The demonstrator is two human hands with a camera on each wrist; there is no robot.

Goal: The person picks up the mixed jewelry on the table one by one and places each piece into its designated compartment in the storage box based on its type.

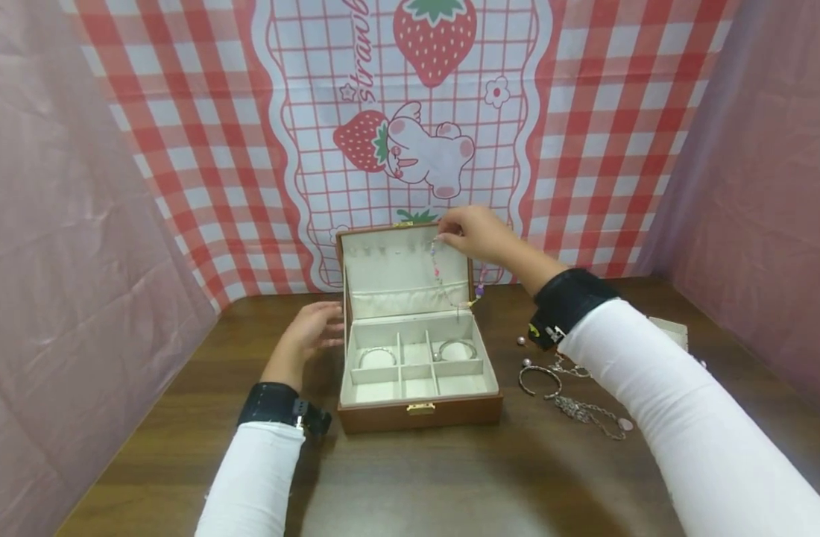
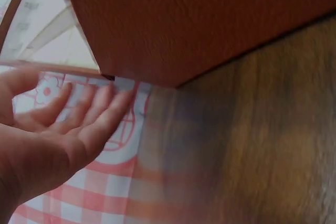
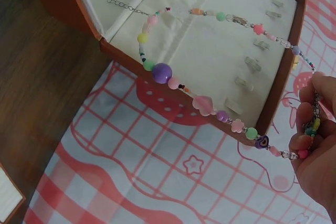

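Note:
A brown jewelry box [image 1: 420, 422] stands on the table with its lid [image 1: 396, 287] raised, showing a cream lining. My right hand [image 1: 480, 235] pinches a colourful beaded necklace [image 3: 202, 105] at the lid's upper right corner. The rest of the necklace hangs in a loop before the lid, its chain tail dangling over the box. In the right wrist view, a row of small hooks [image 3: 253, 65] runs along the lid's lining. My left hand [image 1: 311, 328] is beside the box's left side, fingers loosely extended and holding nothing. Two bracelets [image 1: 438, 356] lie in separate rear compartments.
Right of the box lie an open bangle [image 1: 521, 382], a silver chain necklace [image 1: 574, 408] and small round pieces [image 1: 527, 362]. A pale tray [image 1: 672, 332] is partly hidden behind my right sleeve. A checked strawberry cloth [image 1: 215, 149] hangs behind; pink curtains flank the table.

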